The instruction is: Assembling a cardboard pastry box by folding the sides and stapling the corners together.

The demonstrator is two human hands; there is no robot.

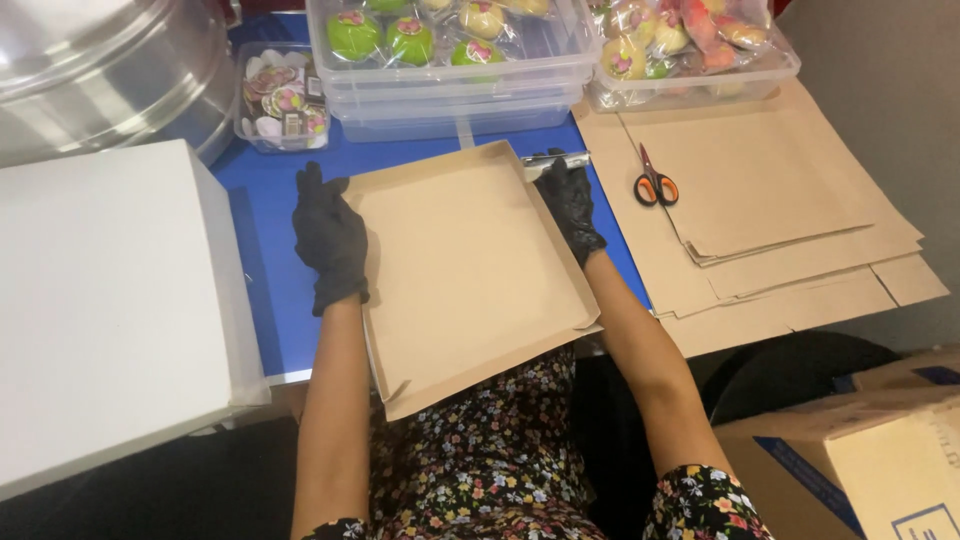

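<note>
I press my left hand (pixel 329 240) flat against the tray (pixel 465 270) wall; my right hand (pixel 568 203) pinches the far corner, keeping folds square.

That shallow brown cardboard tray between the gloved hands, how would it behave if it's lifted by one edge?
The shallow brown cardboard tray looks thin-walled, so probably light and likely to flex or sag. Both hands, left and right, steady opposite sides, hinting it twists easily. Flat-bottomed, it should slide on the blue table, not roll.
</note>
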